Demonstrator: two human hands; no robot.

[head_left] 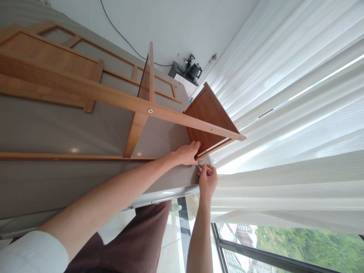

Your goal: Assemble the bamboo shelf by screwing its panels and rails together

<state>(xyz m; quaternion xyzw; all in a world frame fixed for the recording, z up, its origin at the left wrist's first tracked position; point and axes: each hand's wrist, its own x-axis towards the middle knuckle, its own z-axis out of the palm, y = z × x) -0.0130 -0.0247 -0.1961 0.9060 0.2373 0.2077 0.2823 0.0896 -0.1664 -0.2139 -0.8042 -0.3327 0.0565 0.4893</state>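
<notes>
A partly joined wooden frame [182,118] stands on a grey-brown surface, with an upright panel [212,110] at its right end and a crosspiece [136,131] nearer its middle. My left hand [187,153] is closed around the lower corner of the end panel, where a lower rail [85,156] runs up to it. Just below that corner, my right hand [208,180] pinches a small thin metal tool [200,165], its tip close to the joint. Fingers cover most of this tool, so its exact kind is unclear. A round metal fastener [150,111] shows in the upper rail.
Another wooden panel [57,57] and a slatted frame [125,76] lie on the surface behind. A black kettle [195,71] stands on a small stand at the far side. White curtains [284,113] hang close on the right. A bottle [175,207] is on the floor below.
</notes>
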